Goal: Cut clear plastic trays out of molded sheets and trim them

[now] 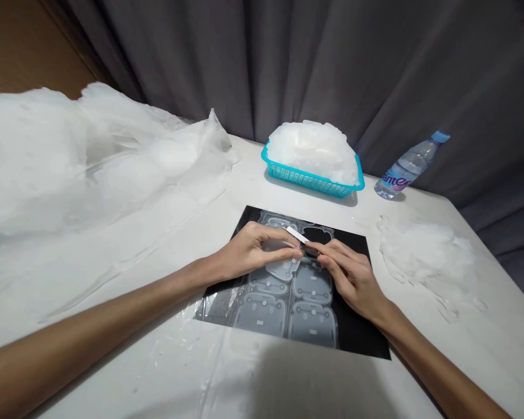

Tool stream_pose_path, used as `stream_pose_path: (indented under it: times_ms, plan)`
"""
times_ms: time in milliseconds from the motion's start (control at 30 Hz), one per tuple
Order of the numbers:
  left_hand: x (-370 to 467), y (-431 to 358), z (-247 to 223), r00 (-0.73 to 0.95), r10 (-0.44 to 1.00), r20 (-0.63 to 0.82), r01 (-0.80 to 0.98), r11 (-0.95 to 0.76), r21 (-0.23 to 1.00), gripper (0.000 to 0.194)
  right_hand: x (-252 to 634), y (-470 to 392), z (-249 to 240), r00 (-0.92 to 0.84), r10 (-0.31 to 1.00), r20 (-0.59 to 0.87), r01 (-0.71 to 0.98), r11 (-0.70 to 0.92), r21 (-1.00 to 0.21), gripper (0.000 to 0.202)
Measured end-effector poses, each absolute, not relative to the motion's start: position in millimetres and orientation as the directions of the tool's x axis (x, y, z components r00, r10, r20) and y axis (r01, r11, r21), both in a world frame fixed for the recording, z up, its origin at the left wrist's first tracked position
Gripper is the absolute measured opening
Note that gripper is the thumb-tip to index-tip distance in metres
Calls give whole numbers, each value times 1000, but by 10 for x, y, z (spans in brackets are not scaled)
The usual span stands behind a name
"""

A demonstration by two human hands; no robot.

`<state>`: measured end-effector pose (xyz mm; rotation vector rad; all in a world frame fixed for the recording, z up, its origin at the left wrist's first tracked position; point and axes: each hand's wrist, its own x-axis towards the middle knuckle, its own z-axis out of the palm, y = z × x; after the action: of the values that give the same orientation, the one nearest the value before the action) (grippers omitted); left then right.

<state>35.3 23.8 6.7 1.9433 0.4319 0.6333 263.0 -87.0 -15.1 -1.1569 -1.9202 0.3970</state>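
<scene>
A black mat [358,326] lies on the table under a clear plastic sheet [240,308] with rows of rounded, frosted cut-out pieces [312,326]. My left hand [248,250] reaches over the sheet's upper part, thumb and fingers pinched around a small white piece [296,234]. Opposite it, my right hand [351,273] grips a thin, dark, blade-like tool [310,251] whose tip meets the white piece near my left fingertips. Below my left thumb shows a loose-looking frosted piece [283,269]. One dark, piece-shaped gap [318,234] is visible at the sheet's upper right.
Behind the mat stands a turquoise basket [314,181] heaped with white translucent pieces [312,148]. A water bottle [404,169] is at the back right, above a pile of clear scraps [432,256]. Large crumpled plastic sheeting [91,163] covers the left. A grey curtain [332,64] hangs behind.
</scene>
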Motion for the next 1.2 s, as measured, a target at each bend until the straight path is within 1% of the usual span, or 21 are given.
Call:
stream_pose_path:
  times_ms: [233,400,533,733,867,1033,1200]
  plan:
    - [373,252,72,797,551,248,32,-448,894,11,2652,-872,-164,-247,830,501,587,539,-604,40]
    - [381,251,65,798,533,280,20,-488,872,10,2654,-873,-155,-243,826,508,607,538,-585,38]
    - [385,259,55,800,532,279,22,-490,871,10,2646,-866,-150,-249,827,504,609,538,-583,36]
    - [377,268,56,813,524,254,36,-481,876,12,2653,-880,-170,-261,824,503,638,539,-550,31]
    - [380,284,46,822,510,252,39,-493,869,14,2653,-878,-188,-247,808,535,660,545,-517,27]
    - [381,300,35,829,510,231,50,-478,877,14,2653,-866,-158,-148,837,527,634,489,-599,26]
    - [385,286,61,826,534,182,94,-448,889,14,2687,-842,-125,-124,872,473,605,445,-661,26]
